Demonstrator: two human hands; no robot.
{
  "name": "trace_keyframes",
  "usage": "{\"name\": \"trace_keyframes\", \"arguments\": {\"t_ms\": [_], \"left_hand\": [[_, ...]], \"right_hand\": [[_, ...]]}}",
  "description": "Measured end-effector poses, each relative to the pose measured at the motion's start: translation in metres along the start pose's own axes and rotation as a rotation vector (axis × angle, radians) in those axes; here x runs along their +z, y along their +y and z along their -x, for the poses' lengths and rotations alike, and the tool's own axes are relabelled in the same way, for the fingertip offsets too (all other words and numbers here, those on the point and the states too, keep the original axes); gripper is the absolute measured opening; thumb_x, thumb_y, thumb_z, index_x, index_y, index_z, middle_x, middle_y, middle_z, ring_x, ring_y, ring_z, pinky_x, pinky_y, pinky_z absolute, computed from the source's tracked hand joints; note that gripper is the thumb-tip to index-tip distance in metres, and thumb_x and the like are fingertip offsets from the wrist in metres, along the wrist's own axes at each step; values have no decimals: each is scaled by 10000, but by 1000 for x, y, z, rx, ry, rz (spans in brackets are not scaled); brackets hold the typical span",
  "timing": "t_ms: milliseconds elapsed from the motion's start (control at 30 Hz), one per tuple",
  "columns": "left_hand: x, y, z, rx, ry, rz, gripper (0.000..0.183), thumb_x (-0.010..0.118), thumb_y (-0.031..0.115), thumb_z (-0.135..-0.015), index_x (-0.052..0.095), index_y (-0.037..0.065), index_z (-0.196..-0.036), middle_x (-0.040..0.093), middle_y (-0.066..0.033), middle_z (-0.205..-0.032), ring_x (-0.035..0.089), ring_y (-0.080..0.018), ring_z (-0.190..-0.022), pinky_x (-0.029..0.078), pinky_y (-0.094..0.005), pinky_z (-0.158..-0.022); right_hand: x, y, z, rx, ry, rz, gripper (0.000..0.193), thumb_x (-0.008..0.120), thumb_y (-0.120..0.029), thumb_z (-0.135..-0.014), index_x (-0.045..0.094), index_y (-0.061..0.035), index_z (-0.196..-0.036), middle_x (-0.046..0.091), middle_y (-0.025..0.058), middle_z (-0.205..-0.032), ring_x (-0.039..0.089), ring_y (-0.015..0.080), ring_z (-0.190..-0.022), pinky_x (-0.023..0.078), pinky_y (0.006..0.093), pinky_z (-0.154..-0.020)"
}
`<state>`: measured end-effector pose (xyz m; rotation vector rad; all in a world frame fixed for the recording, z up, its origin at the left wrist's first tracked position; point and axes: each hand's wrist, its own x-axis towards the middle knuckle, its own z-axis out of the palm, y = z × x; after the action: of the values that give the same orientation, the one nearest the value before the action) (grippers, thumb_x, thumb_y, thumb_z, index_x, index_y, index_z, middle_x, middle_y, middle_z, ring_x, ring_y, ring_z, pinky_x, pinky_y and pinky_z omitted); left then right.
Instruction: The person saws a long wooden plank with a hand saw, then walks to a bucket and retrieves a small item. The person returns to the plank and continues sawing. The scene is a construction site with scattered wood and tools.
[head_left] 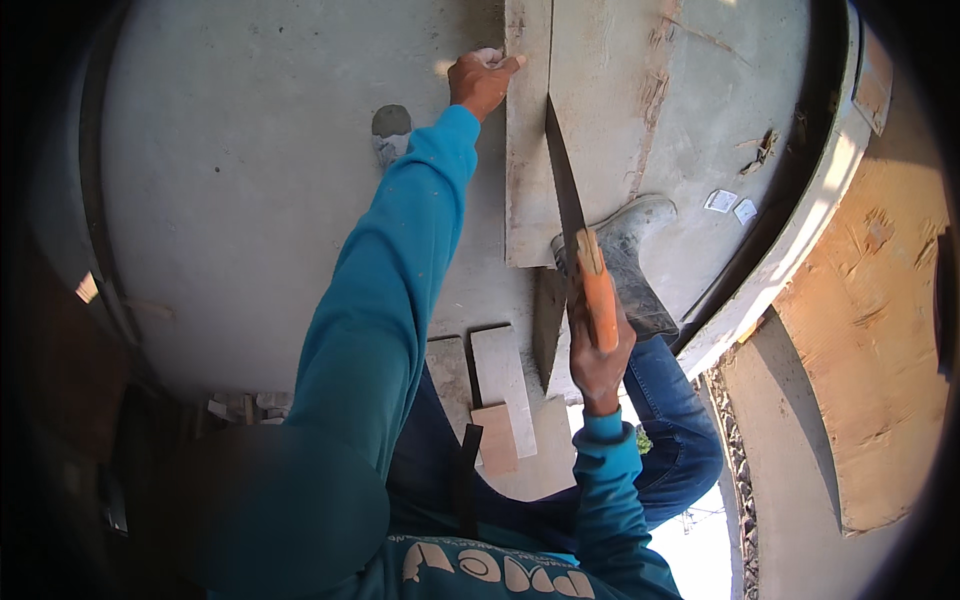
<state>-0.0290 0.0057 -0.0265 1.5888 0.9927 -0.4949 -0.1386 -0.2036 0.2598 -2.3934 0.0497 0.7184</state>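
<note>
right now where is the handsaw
In the head view, the handsaw is just right of centre, its orange handle in the right hand and its dark blade slanting up to the pale board.

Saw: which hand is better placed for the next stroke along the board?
Right, most likely: the right hand grips the saw by its handle. The left hand is at the left edge of the board, well away from that handle.
</note>
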Motion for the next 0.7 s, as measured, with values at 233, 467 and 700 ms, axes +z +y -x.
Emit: {"name": "trace_keyframes", "arguments": {"t_ms": [233, 467, 700], "left_hand": [[5, -8, 3, -11, -87, 74, 569, 801, 381, -817, 671, -40, -1177, 716, -156, -1053, 712, -216, -913, 613, -303, -800], [-2, -9, -5, -12, -38, 82, 611, 799, 373, -825, 639, -70, -1215, 693, -181, -1124, 698, -215, -978, 613, -305, -808], [7, -15, -7, -43, -138, 64, 636, 794, 374, -830, 624, -92, -1228, 664, -203, -1184, 687, -221, -1035, 611, -298, -817]], "right_hand": [[57, 20, -91, 145, 53, -96, 425, 594, -60, -832, 619, -14, -1253, 692, 250, -949, 682, 432, -872, 538, 431, -757], [-48, -48, 58, 106, -124, 45, 484, 536, 10, -875, 544, 18, -1359, 623, 217, -1311, 639, 324, -1190, 497, 348, -990], [79, 23, -115, 56, 68, -177, 293, 594, -82, -855, 629, 9, -1131, 650, 253, -822, 635, 460, -755, 521, 437, -684]]}}
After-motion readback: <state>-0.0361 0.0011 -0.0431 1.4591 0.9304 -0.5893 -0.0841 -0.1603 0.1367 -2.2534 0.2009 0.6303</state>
